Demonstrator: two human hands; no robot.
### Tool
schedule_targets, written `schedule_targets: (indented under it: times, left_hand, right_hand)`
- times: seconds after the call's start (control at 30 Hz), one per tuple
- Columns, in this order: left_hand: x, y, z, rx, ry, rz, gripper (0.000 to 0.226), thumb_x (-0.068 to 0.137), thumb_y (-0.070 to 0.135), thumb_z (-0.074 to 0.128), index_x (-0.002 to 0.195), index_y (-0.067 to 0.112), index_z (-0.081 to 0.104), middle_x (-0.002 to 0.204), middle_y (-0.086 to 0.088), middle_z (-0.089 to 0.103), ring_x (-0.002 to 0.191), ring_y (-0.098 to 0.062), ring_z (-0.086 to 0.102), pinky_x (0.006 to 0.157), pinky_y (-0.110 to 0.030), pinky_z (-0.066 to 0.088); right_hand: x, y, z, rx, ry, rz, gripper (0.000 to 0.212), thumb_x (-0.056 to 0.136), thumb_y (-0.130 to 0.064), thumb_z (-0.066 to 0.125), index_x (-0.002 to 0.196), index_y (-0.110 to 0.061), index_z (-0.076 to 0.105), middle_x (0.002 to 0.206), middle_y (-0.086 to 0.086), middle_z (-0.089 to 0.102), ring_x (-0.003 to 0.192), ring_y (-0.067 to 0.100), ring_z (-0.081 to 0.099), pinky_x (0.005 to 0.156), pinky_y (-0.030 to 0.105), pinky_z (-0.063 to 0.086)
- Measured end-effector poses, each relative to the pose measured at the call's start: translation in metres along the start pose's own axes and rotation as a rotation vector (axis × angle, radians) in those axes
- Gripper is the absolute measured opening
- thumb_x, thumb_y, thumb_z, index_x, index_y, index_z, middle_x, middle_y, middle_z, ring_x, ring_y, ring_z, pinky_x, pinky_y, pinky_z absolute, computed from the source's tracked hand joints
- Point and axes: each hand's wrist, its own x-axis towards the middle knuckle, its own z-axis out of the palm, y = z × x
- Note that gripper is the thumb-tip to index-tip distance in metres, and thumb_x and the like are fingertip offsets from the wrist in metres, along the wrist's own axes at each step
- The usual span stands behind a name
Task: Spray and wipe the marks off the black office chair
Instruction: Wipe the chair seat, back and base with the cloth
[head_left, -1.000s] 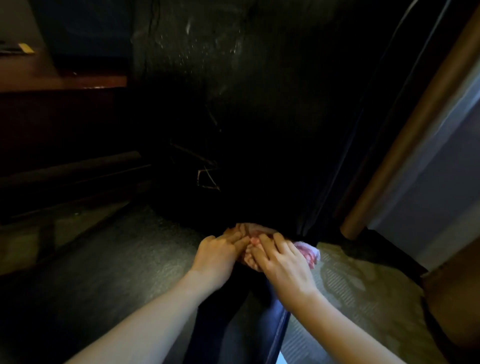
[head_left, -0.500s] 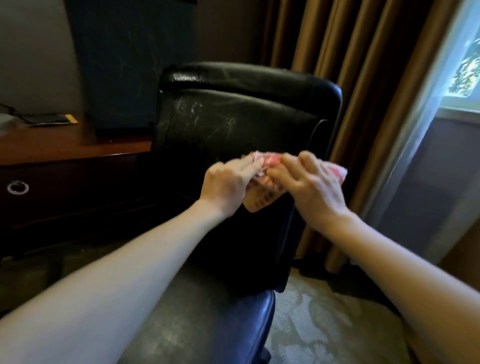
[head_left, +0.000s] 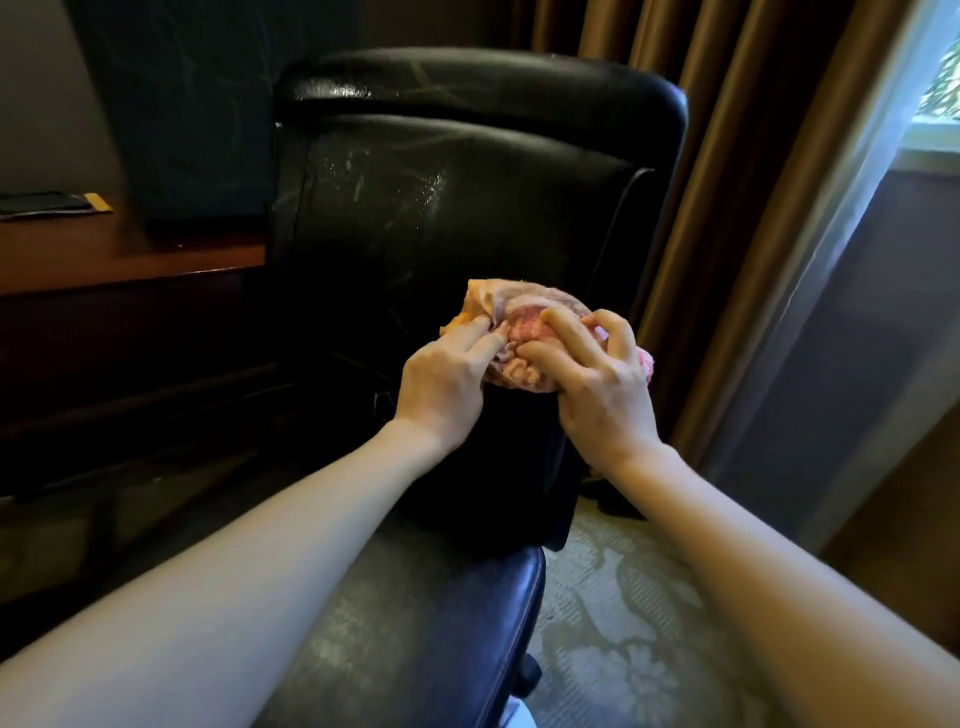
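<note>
Here we are with both hands on the cloth (head_left: 524, 332), held up against the backrest (head_left: 467, 218) of the black chair (head_left: 613, 104), about halfway up and towards its right edge. Our left hand (head_left: 441, 384) pinches the left side of the bundle, fingers curled into the folds. Our right hand (head_left: 597, 384) claws over the right side, fingertips dug well in.

The cloth looks soft, light and limp, so we reckon it goes wherever the fingers push it. It is best gathered into a pad like this, with a fold tucked under the palm so it does not trail.

The chair is another matter. Its smooth black covering looks slick, more so where the spray glistens on the upper panel, and an office chair will likely swivel or roll under a hard push. We would steady it by the top edge or the side of the backrest while rubbing.

The pale marks (head_left: 395, 182) sit above the cloth, untouched for now, with more streaks along the top roll.

Against half a second ago, the cloth has gone from a flatter spread under straighter fingers to a tight bunch. A second ago both hands were far lower, down where the backrest meets the seat (head_left: 426, 623). Desk (head_left: 130, 254) on the left, curtain (head_left: 727, 208) on the right
</note>
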Motion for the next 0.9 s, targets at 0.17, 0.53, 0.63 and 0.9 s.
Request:
schedule_targets:
  times: [0.17,0.53,0.63,0.9]
  left_hand:
    - [-0.033,-0.006,0.016,0.006,-0.027,-0.017,0.036,0.086,0.02,0.043,0.106,0.009,0.07,0.112,-0.012,0.069,0.095,-0.029,0.069,0.071,-0.034,0.058]
    - [-0.094,-0.011,0.044,-0.071,-0.134,-0.007,0.036,0.083,0.02,0.043,0.105,0.012,0.071,0.105,-0.005,0.07,0.087,-0.024,0.069,0.066,-0.03,0.058]
    - [-0.105,-0.015,0.055,-0.08,-0.167,0.002,0.038,0.083,0.022,0.042,0.107,0.012,0.071,0.102,-0.003,0.07,0.087,-0.022,0.069,0.065,-0.03,0.058]
    - [-0.146,-0.009,0.109,-0.018,-0.496,0.015,0.034,0.075,0.033,0.043,0.094,0.027,0.071,0.091,0.006,0.071,0.075,-0.013,0.07,0.057,-0.027,0.054]
  right_hand:
    - [-0.035,-0.023,0.02,0.054,0.029,0.063,0.03,0.088,-0.015,0.05,0.107,-0.02,0.072,0.132,0.009,0.058,0.114,0.044,0.043,0.095,0.051,0.044]
    - [-0.095,-0.046,0.052,0.024,0.072,-0.031,0.026,0.093,-0.01,0.05,0.099,-0.018,0.074,0.121,0.007,0.064,0.109,0.039,0.046,0.092,0.046,0.048]
    - [-0.11,-0.046,0.066,-0.016,0.03,-0.063,0.025,0.094,-0.01,0.05,0.103,-0.018,0.072,0.123,0.005,0.063,0.108,0.04,0.05,0.093,0.045,0.047]
    - [-0.189,-0.052,0.093,-0.002,-0.284,0.201,0.051,0.072,-0.021,0.042,0.116,-0.033,0.064,0.114,0.0,0.068,0.084,0.032,0.064,0.056,0.04,0.054]
